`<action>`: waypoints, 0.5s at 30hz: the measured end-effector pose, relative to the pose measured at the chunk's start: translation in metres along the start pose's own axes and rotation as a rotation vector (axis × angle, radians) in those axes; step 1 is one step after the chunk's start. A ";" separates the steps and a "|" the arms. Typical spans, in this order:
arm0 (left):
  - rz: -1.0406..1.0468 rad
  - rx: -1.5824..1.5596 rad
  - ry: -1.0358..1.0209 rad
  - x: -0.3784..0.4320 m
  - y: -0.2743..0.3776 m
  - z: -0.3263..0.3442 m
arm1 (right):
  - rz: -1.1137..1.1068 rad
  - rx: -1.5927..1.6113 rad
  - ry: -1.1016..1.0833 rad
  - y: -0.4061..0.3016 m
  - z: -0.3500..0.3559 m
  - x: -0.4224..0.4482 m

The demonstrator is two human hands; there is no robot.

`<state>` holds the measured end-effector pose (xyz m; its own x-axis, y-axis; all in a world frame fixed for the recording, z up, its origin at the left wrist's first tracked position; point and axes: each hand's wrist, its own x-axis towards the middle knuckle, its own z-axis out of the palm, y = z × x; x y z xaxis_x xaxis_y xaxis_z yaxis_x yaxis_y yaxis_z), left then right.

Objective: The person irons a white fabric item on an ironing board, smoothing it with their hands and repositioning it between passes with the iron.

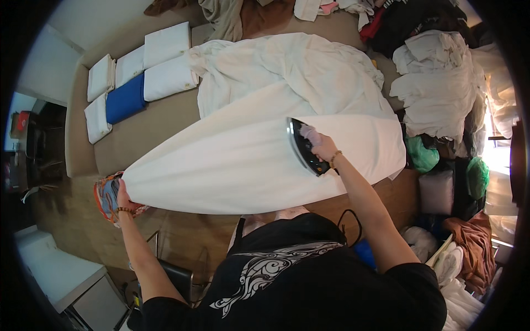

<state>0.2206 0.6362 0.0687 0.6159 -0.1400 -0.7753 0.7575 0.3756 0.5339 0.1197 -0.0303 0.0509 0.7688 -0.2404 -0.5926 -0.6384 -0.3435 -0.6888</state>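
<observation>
My right hand grips a black clothes iron by its handle, which has a pale cloth wrapped about it. The iron's soleplate rests on a broad white sheet. At the sheet's narrow left end, my left hand holds the cloth and the fabric runs taut from there. Soft creases fan out from that hand. Towards the sofa the sheet lies loose and rumpled. Whatever supports the sheet is hidden beneath it. Just behind my left hand is a patterned orange and grey cloth item, partly covered.
A beige sofa carries folded white linens and a folded blue cloth. Heaped white fabric stands at the right, near green plastic bags. A black chair is beside my left arm. A black cord loops below my right arm.
</observation>
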 end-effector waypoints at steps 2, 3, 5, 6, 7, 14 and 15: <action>-0.014 -0.043 0.004 0.007 -0.003 -0.004 | 0.015 -0.083 -0.043 -0.022 0.028 0.002; -0.005 -0.043 0.012 0.010 -0.006 -0.022 | 0.008 -0.081 -0.051 -0.037 0.046 0.001; 0.034 -0.060 -0.005 0.012 -0.013 -0.070 | -0.063 -0.159 -0.149 -0.069 0.082 -0.002; 0.026 -0.061 -0.014 0.018 -0.016 -0.066 | -0.056 -0.162 -0.140 -0.077 0.091 -0.004; 0.039 -0.027 0.038 0.023 -0.019 -0.053 | -0.050 -0.197 -0.156 -0.084 0.099 -0.007; 0.115 0.280 0.334 0.066 -0.029 -0.074 | -0.272 -0.536 -0.019 -0.088 0.151 0.005; 0.131 0.314 0.385 0.075 -0.028 -0.089 | -0.285 -0.537 -0.017 -0.082 0.151 0.011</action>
<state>0.2265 0.6971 -0.0340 0.6301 0.2598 -0.7318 0.7445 0.0658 0.6644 0.1749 0.1327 0.0379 0.9030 -0.0591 -0.4256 -0.2962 -0.8032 -0.5169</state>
